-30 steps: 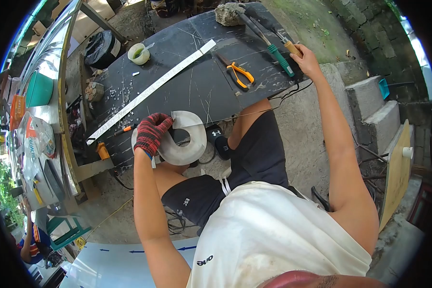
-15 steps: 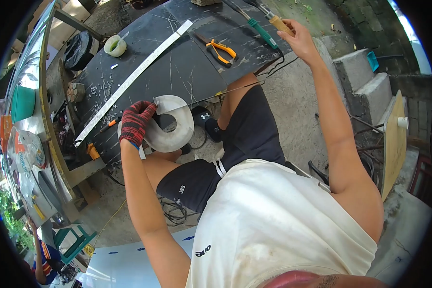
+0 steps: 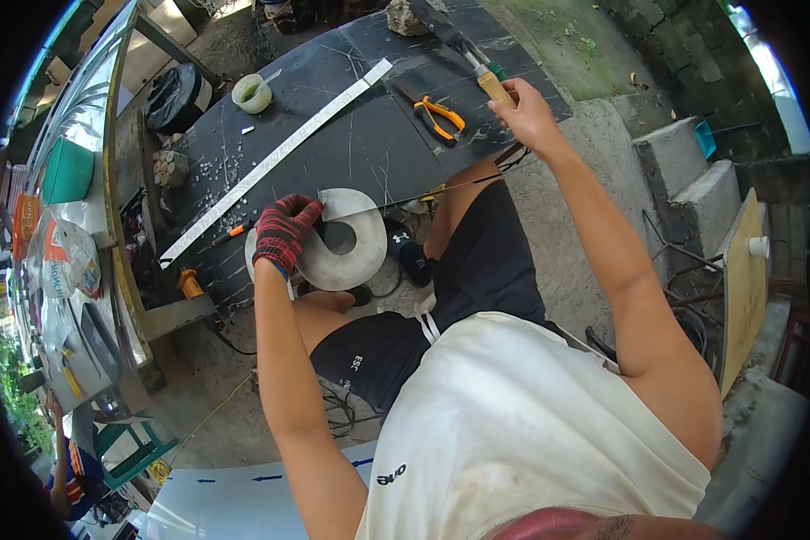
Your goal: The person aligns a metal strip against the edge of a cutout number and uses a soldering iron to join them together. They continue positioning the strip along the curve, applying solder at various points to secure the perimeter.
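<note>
My left hand [image 3: 286, 232], in a red and black knit glove, is closed on a pale grey curved metal letter [image 3: 351, 261] at the table's near edge. The letter's left part is mostly hidden behind the glove. My bare right hand [image 3: 526, 112] grips the wooden handle of a tool [image 3: 493, 86], whose dark shaft points away over the table. Part of a green-handled tool [image 3: 497, 68] shows behind it. Orange and black pliers [image 3: 439, 121] lie just left of my right hand. A long whitish strip [image 3: 279, 157] crosses the tabletop diagonally.
The dark marble-patterned table [image 3: 351, 135] carries small scattered chips, a white cup [image 3: 252, 94] with green contents, a stone [image 3: 409, 16] and an orange-tipped pen-like tool [image 3: 231, 234]. A cluttered bench [image 3: 121, 225] stands left. Concrete steps [image 3: 684, 171] are at right; another person [image 3: 67, 477] is lower left.
The view has shifted, so the table appears lower and further right. My right hand has moved left over the table with the wooden-handled tool, now covering much of the green-handled one.
</note>
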{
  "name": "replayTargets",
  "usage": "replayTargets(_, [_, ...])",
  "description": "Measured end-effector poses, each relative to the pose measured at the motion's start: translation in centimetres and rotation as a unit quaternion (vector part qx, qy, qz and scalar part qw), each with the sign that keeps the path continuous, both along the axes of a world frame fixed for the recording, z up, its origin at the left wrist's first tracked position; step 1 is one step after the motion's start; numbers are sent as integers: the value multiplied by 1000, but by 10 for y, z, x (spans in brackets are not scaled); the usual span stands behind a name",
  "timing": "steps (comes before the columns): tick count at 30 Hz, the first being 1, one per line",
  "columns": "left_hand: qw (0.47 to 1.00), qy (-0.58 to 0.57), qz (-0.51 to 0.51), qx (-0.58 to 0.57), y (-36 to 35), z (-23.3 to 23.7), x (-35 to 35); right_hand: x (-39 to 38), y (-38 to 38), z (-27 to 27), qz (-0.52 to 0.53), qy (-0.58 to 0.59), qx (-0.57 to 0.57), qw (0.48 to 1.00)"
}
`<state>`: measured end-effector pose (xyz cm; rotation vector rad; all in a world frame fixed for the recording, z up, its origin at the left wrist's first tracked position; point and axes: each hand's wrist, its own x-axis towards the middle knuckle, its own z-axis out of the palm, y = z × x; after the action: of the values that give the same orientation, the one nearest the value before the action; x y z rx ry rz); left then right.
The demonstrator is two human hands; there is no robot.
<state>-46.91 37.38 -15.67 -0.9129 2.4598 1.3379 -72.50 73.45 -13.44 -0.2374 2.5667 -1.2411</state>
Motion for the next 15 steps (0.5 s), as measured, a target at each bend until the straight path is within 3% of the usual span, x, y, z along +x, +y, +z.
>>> replayTargets(5, [1000,-8,5,5,0,1,-1,-9,-10,-39,5,87,44,995])
replayTargets(11, [1000,-9,5,8,-1,-3,0,0,-24,-38,-10,54,62,997])
replayTargets(15, [1000,-4,8,12,-1,-2,0,14,-31,-22,-9,102,100,990])
